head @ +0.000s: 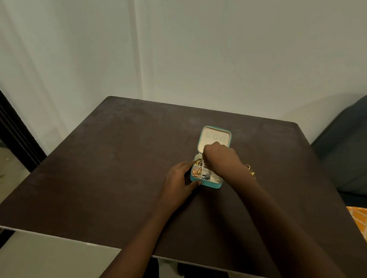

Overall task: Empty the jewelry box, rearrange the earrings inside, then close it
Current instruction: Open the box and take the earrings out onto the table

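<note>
1. At the far left of the frame, a dark door or window frame runs down beside the pale wall; neither plays a part in the task.

2. The dark table fills the middle of the frame and is bare across its whole left half.

3. Just left of centre, the left hand steadies the jewelry box: its thumb lies along the near-left corner and its fingers touch the left wall, loosely curved around that side, not lifting.

4. The box sits a little right of centre, its teal lid standing open toward the top of the frame. The lower tray is divided; gold earrings lie in the near-left compartment, small bluish pieces in the one beside it, and darker gold pieces in the upper-left one.

5. The right hand reaches over the tray's far half, fingers bunched downward into it. Whether they pinch anything cannot be told, since the knuckles hide the fingertips.

6. To the right of that wrist, a small gold heap lies on the table, near the box but apart from it.

7. By my judgement the emptying step is under way and only partly done. The next move calls for a fine pinch on one small piece, lifted clear of the dividers and set by the heap.

8. At the right edge are a dark seat and orange patterned cloth.
</note>
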